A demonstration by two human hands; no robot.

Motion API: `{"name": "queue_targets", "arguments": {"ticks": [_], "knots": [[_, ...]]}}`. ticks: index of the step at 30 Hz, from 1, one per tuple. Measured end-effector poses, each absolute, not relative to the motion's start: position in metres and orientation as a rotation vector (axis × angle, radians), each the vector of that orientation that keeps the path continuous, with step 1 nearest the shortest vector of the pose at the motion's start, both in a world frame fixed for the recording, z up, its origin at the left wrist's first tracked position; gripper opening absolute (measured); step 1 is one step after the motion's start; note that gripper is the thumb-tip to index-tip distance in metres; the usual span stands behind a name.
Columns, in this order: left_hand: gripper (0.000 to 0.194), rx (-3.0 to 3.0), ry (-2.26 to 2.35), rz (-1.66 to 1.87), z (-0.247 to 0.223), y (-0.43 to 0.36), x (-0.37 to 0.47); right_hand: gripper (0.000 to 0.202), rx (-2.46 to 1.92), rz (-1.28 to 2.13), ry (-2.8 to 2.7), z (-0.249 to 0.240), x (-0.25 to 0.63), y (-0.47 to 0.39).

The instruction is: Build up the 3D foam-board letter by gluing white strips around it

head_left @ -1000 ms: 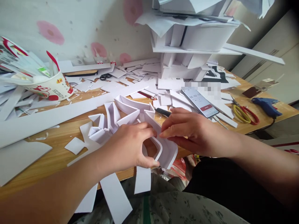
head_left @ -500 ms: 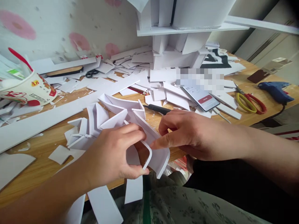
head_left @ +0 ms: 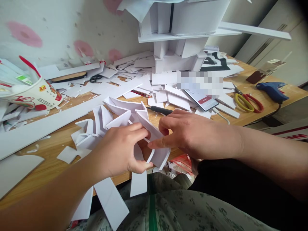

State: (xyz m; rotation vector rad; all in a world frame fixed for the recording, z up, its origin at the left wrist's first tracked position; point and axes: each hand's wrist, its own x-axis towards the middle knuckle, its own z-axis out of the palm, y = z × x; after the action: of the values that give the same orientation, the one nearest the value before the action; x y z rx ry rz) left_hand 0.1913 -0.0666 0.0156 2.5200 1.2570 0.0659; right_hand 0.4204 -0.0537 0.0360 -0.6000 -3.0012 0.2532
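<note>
A wooden counter (head_left: 51, 160) strewn with white board scraps stands against a wall (head_left: 60, 19) with pink round patterns. A printed paper cup (head_left: 36, 98) stands at the left; a phone (head_left: 204, 103), scissors (head_left: 250, 102) and a blue glue gun (head_left: 271, 91) lie to the right. The white board shape (head_left: 120, 119) lies at the near edge, extending forward from between the hands. The left hand (head_left: 124, 146) is clamped on its near curved wall, thumb and fingers spread along it. The right hand (head_left: 187, 131) touches that wall with one fingertip; whether it pinches, I cannot tell.
</note>
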Motion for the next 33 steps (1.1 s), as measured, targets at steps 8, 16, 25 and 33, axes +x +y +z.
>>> {"name": "queue_targets", "arguments": {"ticks": [8, 16, 25, 33], "knots": [[0.039, 2.532, 1.244, 0.047, 0.017, -0.068, 0.193, 0.049, -0.65, 0.244, -3.029, 0.038, 0.42, -0.057], [0.039, 2.526, 1.211, 0.093, 0.017, -0.07, 0.192, 0.044, -0.683, 0.215, -3.059, 0.043, 0.416, -0.062], [0.042, 2.546, 1.206, 0.148, 0.014, -0.072, 0.191, 0.046, -0.662, 0.178, -3.077, 0.045, 0.413, -0.064], [0.041, 2.513, 1.212, 0.157, 0.015, -0.072, 0.19, 0.054, -0.719, 0.218, -3.139, 0.05, 0.41, -0.065]]}}
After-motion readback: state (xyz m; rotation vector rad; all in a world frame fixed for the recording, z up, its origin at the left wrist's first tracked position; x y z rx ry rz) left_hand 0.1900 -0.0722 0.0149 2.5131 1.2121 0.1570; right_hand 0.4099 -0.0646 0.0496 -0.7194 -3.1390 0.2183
